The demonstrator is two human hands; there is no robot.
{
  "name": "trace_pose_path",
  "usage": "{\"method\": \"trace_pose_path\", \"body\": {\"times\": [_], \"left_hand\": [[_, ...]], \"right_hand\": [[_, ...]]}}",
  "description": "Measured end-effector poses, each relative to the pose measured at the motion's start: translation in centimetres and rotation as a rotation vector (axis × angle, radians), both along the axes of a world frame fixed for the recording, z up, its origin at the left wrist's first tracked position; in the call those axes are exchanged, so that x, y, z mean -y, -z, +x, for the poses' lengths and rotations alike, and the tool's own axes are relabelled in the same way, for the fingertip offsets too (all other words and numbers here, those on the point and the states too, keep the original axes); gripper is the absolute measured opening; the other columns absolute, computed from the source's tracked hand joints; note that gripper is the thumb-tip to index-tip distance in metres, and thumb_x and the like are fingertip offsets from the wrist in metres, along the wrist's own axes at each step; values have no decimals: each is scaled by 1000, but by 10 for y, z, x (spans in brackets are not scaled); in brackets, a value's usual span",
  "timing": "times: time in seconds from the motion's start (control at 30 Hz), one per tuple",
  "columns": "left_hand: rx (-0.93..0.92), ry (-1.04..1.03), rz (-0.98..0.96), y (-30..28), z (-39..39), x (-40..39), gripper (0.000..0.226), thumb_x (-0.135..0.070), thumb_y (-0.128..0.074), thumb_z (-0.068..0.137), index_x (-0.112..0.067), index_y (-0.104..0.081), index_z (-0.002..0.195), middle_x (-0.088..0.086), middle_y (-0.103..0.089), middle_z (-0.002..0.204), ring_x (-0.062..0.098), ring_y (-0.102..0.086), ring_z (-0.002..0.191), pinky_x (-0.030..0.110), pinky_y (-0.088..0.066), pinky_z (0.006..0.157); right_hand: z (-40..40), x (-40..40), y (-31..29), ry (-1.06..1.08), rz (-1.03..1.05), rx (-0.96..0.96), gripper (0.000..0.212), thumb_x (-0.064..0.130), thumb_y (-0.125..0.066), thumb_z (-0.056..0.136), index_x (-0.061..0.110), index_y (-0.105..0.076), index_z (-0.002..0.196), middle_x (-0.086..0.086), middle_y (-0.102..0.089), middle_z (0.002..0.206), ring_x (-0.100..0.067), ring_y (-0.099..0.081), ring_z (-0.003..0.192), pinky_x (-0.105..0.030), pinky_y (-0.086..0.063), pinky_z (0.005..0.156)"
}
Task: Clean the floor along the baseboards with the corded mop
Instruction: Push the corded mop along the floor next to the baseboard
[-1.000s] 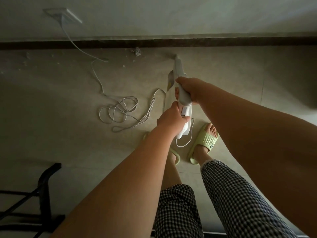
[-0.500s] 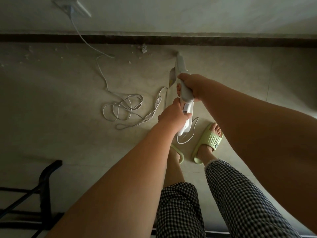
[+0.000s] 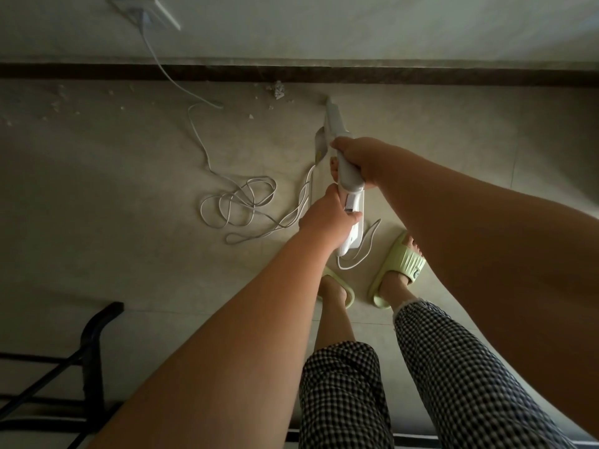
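Hands (image 3: 325,218) (image 3: 363,160) grip mop (image 3: 348,179); head seemingly near baseboard (image 3: 421,75).

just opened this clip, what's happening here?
A person stands on a pale tiled floor holding a white corded mop handle in both hands: the right hand higher up, the left hand lower. The mop's far end reaches toward the dark baseboard, close to a small clump of white debris. Its white cord lies in a loose tangle on the floor and runs up to a wall socket.
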State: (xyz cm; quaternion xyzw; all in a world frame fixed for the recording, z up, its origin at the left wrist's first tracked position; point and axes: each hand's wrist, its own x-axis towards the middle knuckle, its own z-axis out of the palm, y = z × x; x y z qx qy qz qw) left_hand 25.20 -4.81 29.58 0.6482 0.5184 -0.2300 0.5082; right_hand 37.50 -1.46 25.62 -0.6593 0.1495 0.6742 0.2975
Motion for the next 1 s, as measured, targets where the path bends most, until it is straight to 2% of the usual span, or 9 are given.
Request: {"method": "trace_pose_path", "body": {"times": [0.17,0.43,1.0], "left_hand": [[-18,6,5,-3,-8,6,47,-37,-61,91,-16,-42,128,6,-63,122,31,-59,111,45,-46,95],[-14,84,6,-7,-13,9,41,-36,-60,90,-17,-44,122,7,-64,114,32,-60,106,45,-47,94],[-27,23,24,-4,-54,-3,45,-36,-61,91,-15,-43,127,8,-62,122,32,-57,114,44,-45,96]], "right_hand": [[-10,5,0,-13,-1,0,21,24,-49,99,8,-48,86,-3,-49,60,-12,-47,45,-17,-46,42],[-12,18,-7,101,-15,34,18,22,-48,99,6,-47,90,-4,-47,62,-12,-45,49,-16,-45,39],[-56,-1,-4,50,1,-3,18,19,-49,98,7,-48,84,-4,-48,63,-12,-46,50,-16,-46,42]]}}
